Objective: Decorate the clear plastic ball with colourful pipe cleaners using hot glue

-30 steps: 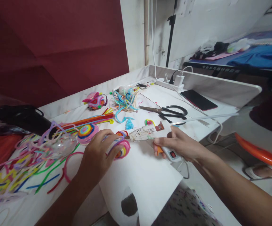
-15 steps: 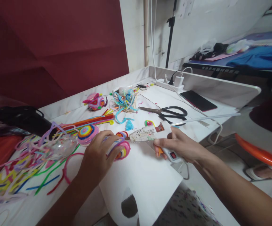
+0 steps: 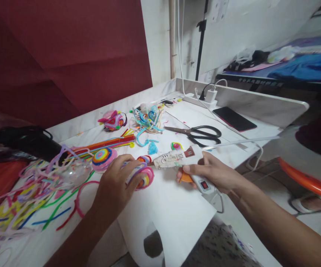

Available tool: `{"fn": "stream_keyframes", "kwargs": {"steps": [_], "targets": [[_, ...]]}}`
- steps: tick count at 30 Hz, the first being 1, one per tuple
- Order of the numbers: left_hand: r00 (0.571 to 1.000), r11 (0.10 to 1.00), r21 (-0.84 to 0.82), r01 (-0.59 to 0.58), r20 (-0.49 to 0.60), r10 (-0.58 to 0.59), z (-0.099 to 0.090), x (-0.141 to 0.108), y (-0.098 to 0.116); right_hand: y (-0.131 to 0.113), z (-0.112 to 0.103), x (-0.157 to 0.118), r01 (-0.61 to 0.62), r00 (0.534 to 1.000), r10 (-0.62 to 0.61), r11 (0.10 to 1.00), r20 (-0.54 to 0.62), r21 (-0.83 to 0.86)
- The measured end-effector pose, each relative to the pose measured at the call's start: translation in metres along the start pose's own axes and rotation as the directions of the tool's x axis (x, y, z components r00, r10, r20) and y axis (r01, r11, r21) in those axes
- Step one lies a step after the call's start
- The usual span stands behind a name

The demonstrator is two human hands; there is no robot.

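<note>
My left hand [image 3: 118, 180] is closed around a colourful coiled pipe-cleaner craft piece [image 3: 146, 178] with a pink rim; my fingers hide much of it. In my right hand [image 3: 209, 170] is a white hot glue gun [image 3: 188, 155], a glue stick protruding from its rear. Its nozzle points left and reaches the craft piece; whether it touches cannot be made out. My fingers are at the orange trigger [image 3: 186, 178]. Just left of my left hand lies a round coiled disc [image 3: 103, 157] in rainbow rings. Beneath both hands is a white paper sheet [image 3: 174, 211].
Black-handled scissors [image 3: 202, 132] lie behind the glue gun. A phone [image 3: 234, 118] and a power strip [image 3: 201, 100] are at the back right. Orange pipe cleaners [image 3: 105, 142], a tangle of colourful strips [image 3: 21, 207] and a pink craft piece [image 3: 113, 120] are on the left.
The orange trigger sticks out further from the glue gun's grip, and the fingers on it have shifted. The glue stick's rear end is slightly lower. My left hand stays nearly still.
</note>
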State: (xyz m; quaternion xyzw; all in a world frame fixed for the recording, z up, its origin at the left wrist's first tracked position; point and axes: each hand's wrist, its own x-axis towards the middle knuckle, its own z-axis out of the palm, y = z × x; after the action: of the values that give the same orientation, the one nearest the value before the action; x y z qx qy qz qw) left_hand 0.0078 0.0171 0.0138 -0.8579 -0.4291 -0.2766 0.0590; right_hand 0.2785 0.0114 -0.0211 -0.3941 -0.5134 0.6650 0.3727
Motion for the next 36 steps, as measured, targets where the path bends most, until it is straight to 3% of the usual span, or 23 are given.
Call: {"fn": "stream_keyframes", "kwargs": {"steps": [10, 28, 33, 36], "targets": [[1.0, 1.0, -0.005, -0.005, -0.03, 0.005, 0.0, 0.0, 0.0, 0.01, -0.004, -0.001, 0.013, 1.0, -0.014, 0.998, 0.002, 0.061], [0.999, 0.999, 0.027, -0.033, -0.029, 0.034, 0.002, -0.002, -0.001, 0.005, 0.001, -0.001, 0.008, 1.0, -0.008, 0.979, 0.0, 0.205], [0.999, 1.0, 0.008, -0.024, -0.029, 0.024, 0.001, -0.001, 0.0, 0.001, 0.0, -0.001, -0.015, 0.995, 0.046, 0.945, -0.086, 0.327], [0.999, 1.0, 0.002, -0.025, -0.028, 0.025, 0.001, 0.0, 0.001, -0.002, -0.012, 0.002, -0.012, 0.98, 0.073, 0.949, -0.185, 0.314]]}}
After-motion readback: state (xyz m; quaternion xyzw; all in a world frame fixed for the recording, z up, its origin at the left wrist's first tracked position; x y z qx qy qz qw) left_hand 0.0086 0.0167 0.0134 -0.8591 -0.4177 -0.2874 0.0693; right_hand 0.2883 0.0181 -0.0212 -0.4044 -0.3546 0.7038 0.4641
